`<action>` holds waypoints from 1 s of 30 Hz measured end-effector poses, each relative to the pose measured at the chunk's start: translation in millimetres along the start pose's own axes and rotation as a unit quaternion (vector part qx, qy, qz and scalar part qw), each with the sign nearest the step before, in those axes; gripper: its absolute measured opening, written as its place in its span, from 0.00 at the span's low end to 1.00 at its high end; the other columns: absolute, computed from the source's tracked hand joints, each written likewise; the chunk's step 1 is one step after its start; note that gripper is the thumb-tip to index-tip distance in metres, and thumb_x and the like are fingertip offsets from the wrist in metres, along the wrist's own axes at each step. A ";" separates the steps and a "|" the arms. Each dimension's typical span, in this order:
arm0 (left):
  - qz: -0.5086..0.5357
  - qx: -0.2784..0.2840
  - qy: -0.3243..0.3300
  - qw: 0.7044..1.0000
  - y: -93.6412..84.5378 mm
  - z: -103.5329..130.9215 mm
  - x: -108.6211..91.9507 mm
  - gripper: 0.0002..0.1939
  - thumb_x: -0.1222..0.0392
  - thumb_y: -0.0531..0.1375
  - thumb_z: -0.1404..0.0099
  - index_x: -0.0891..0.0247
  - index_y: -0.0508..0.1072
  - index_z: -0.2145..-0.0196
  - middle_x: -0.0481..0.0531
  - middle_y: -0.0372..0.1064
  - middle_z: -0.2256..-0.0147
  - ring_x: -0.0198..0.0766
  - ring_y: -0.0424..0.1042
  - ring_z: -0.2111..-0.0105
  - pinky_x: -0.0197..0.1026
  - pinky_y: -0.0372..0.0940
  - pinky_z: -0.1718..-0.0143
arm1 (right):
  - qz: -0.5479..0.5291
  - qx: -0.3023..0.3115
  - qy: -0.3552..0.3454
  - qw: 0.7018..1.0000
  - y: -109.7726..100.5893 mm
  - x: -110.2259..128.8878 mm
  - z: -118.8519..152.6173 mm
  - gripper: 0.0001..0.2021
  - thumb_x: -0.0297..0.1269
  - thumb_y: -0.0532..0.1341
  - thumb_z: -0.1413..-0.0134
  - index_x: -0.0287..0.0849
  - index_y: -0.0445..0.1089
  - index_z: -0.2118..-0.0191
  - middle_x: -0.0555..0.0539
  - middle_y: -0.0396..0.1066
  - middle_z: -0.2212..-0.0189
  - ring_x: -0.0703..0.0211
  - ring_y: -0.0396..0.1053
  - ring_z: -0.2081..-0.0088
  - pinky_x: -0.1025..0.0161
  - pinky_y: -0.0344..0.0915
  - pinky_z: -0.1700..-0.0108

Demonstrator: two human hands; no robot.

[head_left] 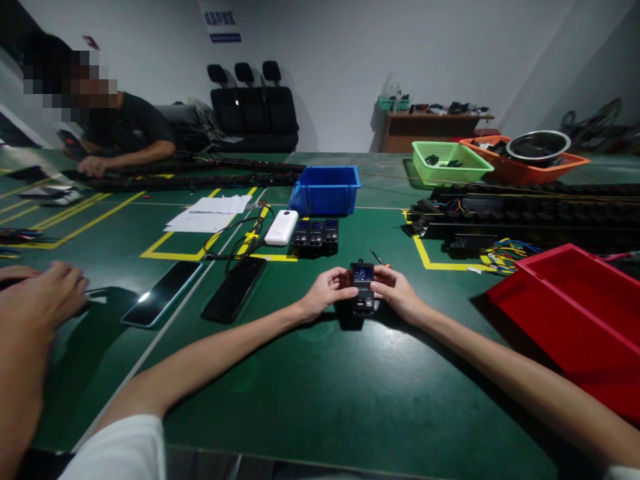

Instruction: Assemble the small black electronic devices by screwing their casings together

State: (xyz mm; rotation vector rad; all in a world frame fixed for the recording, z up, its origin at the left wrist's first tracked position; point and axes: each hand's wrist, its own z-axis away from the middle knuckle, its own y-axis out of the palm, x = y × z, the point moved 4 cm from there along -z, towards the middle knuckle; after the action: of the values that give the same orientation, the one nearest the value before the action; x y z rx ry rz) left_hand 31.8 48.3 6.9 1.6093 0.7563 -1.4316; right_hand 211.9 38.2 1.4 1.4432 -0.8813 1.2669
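Between my two hands stands a small black electronic device (362, 283) with a little screen at the top and buttons below, upright just over the green table. My left hand (327, 292) pinches its left side, thumb across the front. On the other side my right hand (397, 291) grips it the same way. Behind the right fingers a thin pointed tool with an orange part (377, 258) lies partly hidden. Several similar black devices (315, 236) stand in a row farther back, beside a white power bank (281, 228).
Two phones (234, 290) and a coiled black cable lie left. A blue bin (327, 191) stands behind; a red bin (575, 313) and wired black rails (525, 217) are at right. A co-worker's hand (57, 293) is at near left; another person (120, 127) sits far left.
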 end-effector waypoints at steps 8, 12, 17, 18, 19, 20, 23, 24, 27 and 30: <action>-0.012 0.016 0.005 1.000 0.1 2.2 -5.9 0.26 0.54 0.71 0.50 0.66 0.70 0.56 0.55 0.72 0.57 0.40 0.72 0.56 0.45 0.63 0.49 | 0.016 0.028 -0.024 0.999 3.9 4.6 0.3 0.21 0.41 0.72 0.57 0.45 0.70 0.56 0.49 0.75 0.63 0.57 0.72 0.59 0.63 0.69 0.61; -0.022 0.000 0.011 1.000 0.6 1.5 -4.5 0.26 0.54 0.71 0.49 0.66 0.70 0.56 0.54 0.72 0.58 0.40 0.72 0.57 0.44 0.62 0.49 | 0.009 0.018 -0.017 1.000 3.0 4.0 0.3 0.22 0.43 0.72 0.57 0.45 0.70 0.55 0.48 0.75 0.61 0.56 0.72 0.58 0.62 0.69 0.60; -0.044 -0.003 0.024 0.999 3.1 2.7 -3.0 0.26 0.53 0.70 0.47 0.65 0.68 0.54 0.54 0.71 0.58 0.39 0.71 0.57 0.43 0.63 0.50 | -0.003 0.011 -0.015 1.000 1.3 2.5 1.0 0.21 0.42 0.72 0.57 0.46 0.70 0.55 0.48 0.75 0.61 0.55 0.72 0.58 0.61 0.69 0.60; -0.049 0.001 0.022 0.999 3.5 3.1 -2.6 0.26 0.53 0.70 0.47 0.65 0.67 0.55 0.53 0.71 0.58 0.39 0.72 0.57 0.43 0.64 0.51 | -0.005 0.010 -0.016 1.000 0.8 2.3 1.1 0.21 0.42 0.72 0.57 0.46 0.70 0.55 0.48 0.75 0.61 0.56 0.72 0.58 0.62 0.69 0.60; -0.054 0.007 0.018 0.998 3.9 3.4 -2.0 0.26 0.53 0.71 0.48 0.65 0.67 0.56 0.53 0.71 0.58 0.39 0.72 0.58 0.43 0.64 0.52 | -0.007 0.010 -0.017 1.000 0.4 2.0 1.2 0.21 0.42 0.71 0.57 0.46 0.70 0.55 0.48 0.74 0.60 0.56 0.72 0.58 0.62 0.69 0.60; -0.059 0.013 0.013 0.998 4.1 3.6 -1.6 0.26 0.54 0.71 0.49 0.65 0.67 0.57 0.53 0.71 0.59 0.39 0.72 0.59 0.43 0.65 0.52 | -0.008 0.011 -0.019 1.000 0.2 1.8 1.2 0.21 0.42 0.71 0.56 0.47 0.70 0.55 0.48 0.74 0.60 0.56 0.72 0.58 0.62 0.69 0.60; -0.067 0.025 0.003 0.997 4.2 3.8 -0.9 0.26 0.54 0.72 0.51 0.65 0.67 0.58 0.53 0.71 0.60 0.39 0.73 0.60 0.44 0.66 0.53 | 0.005 0.020 -0.035 0.999 0.4 2.2 0.7 0.20 0.42 0.71 0.56 0.47 0.69 0.55 0.48 0.74 0.59 0.56 0.71 0.57 0.62 0.69 0.59; -0.066 0.026 0.002 0.997 4.1 3.9 -1.1 0.26 0.54 0.72 0.51 0.65 0.67 0.58 0.53 0.71 0.60 0.39 0.73 0.60 0.44 0.66 0.53 | 0.014 0.020 -0.043 0.999 0.6 2.6 0.4 0.20 0.42 0.71 0.55 0.47 0.69 0.55 0.48 0.74 0.58 0.56 0.71 0.56 0.62 0.68 0.57; -0.061 0.019 0.004 0.998 4.1 4.4 -2.3 0.27 0.54 0.72 0.51 0.65 0.68 0.57 0.53 0.72 0.59 0.39 0.73 0.60 0.44 0.66 0.53 | 0.035 0.015 -0.067 0.997 0.9 4.3 -0.3 0.21 0.43 0.71 0.56 0.46 0.69 0.55 0.48 0.73 0.55 0.56 0.70 0.54 0.59 0.67 0.51; -0.051 0.014 0.013 0.999 4.7 5.2 -4.2 0.27 0.55 0.72 0.50 0.65 0.68 0.56 0.54 0.71 0.57 0.40 0.73 0.58 0.44 0.65 0.52 | 0.041 0.036 -0.067 0.996 3.0 4.6 -0.5 0.23 0.42 0.72 0.57 0.46 0.69 0.54 0.47 0.73 0.55 0.56 0.71 0.53 0.57 0.65 0.47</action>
State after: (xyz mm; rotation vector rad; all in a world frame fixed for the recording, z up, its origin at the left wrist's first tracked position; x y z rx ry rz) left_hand 32.6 41.9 11.9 1.6327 0.8478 -1.5020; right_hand 209.8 38.3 6.5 1.5779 -1.0009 1.2853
